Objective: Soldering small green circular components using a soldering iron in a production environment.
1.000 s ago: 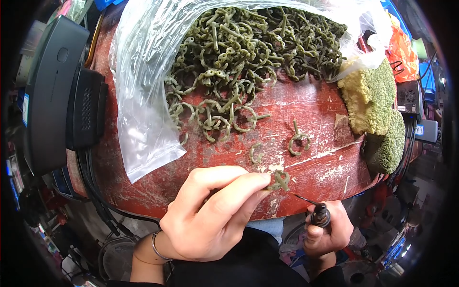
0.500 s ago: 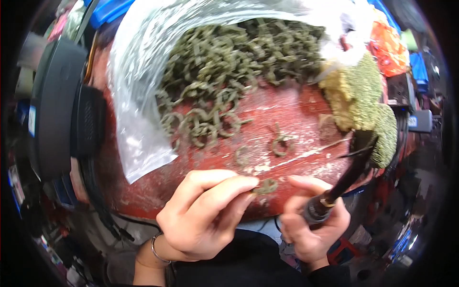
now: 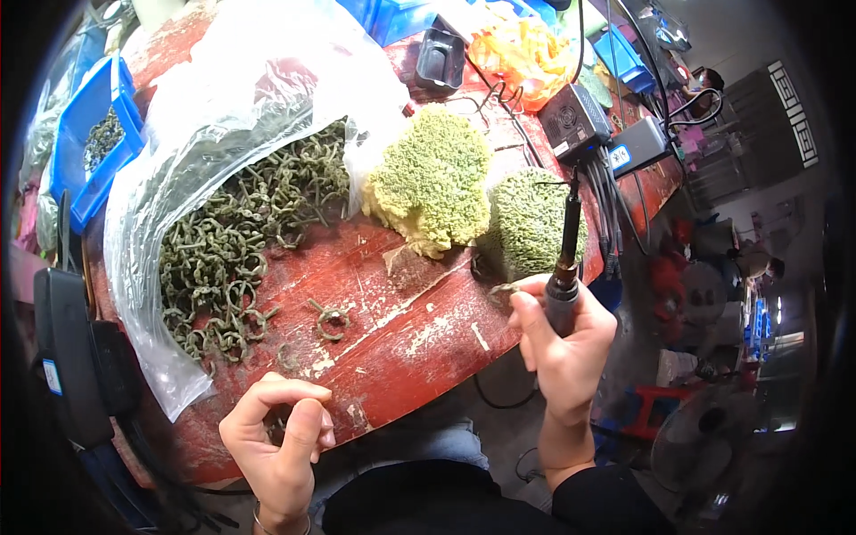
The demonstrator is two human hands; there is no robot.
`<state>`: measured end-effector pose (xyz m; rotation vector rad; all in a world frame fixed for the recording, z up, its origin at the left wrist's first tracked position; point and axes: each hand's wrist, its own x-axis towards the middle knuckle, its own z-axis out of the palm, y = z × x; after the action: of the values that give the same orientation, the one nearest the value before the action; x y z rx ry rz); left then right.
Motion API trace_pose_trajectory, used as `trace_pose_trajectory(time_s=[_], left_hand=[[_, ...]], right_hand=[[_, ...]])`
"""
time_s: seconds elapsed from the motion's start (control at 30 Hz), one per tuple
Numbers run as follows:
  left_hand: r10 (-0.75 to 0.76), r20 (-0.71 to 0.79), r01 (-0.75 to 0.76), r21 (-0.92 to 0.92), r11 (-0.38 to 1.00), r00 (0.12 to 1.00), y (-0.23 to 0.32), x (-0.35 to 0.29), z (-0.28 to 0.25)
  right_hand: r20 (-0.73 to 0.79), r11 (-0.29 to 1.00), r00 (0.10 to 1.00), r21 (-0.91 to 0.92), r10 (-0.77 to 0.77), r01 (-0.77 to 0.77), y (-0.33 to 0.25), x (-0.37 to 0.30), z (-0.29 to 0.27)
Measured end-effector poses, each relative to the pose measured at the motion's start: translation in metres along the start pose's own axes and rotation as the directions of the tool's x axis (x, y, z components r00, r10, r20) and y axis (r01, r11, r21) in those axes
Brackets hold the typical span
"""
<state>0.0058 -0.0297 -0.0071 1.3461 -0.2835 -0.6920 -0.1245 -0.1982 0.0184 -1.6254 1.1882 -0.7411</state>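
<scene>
In my right hand (image 3: 566,348) is a pen-like tool with a black handle (image 3: 563,299), probably a soldering iron, its thin tip pointing up. Thumb and forefinger of that hand also pinch a small green ring-shaped piece (image 3: 502,291), beside the green sponge-like block. My left hand (image 3: 278,437) is loosely curled over the table's front edge, thumb close to the forefinger, with nothing visible in it. A heap of green ring-shaped pieces (image 3: 232,241) spills from a clear plastic bag (image 3: 147,259). One loose ring piece (image 3: 332,323) lies on the red table (image 3: 401,312).
Behind the right hand stand a yellow-green textured sponge (image 3: 437,174) and a green block (image 3: 535,218). A black box with a fan (image 3: 573,120) and cables is at the back right. A blue bin (image 3: 94,147) sits at the far left; an orange bag (image 3: 522,53) lies at the back.
The view has swung to the right. The green ring piece has passed from my left fingers to my right fingers. My hands have moved apart, and the tool now points nearly upright.
</scene>
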Motion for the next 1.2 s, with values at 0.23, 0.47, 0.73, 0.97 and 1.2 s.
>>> trace_pose_trajectory(time_s=[0.23,0.47,0.73,0.97,1.2], left_hand=[[-0.043,-0.008,0.044,0.057,0.997,0.999,0.003,-0.003,0.003],[0.225,-0.018,-0.191,0.464,0.865,0.974,-0.006,0.005,0.003],[0.456,0.042,-0.344,0.719,0.604,0.889,-0.013,0.021,0.014],[0.403,0.147,-0.341,0.816,0.466,0.903,-0.014,0.024,0.021],[0.054,0.128,-0.104,0.416,0.903,0.990,0.008,0.013,0.007]], right_hand=[[0.068,0.990,0.994,-0.102,-0.086,0.093,0.018,0.009,0.007],[-0.023,0.987,0.991,-0.099,-0.130,0.128,0.020,0.012,0.015],[0.435,0.978,0.880,0.015,-0.194,0.208,0.003,-0.013,0.055],[0.474,0.998,0.879,0.045,-0.058,0.042,-0.002,-0.017,0.056],[0.486,0.976,0.868,0.218,-0.098,-0.012,-0.008,-0.025,0.049]])
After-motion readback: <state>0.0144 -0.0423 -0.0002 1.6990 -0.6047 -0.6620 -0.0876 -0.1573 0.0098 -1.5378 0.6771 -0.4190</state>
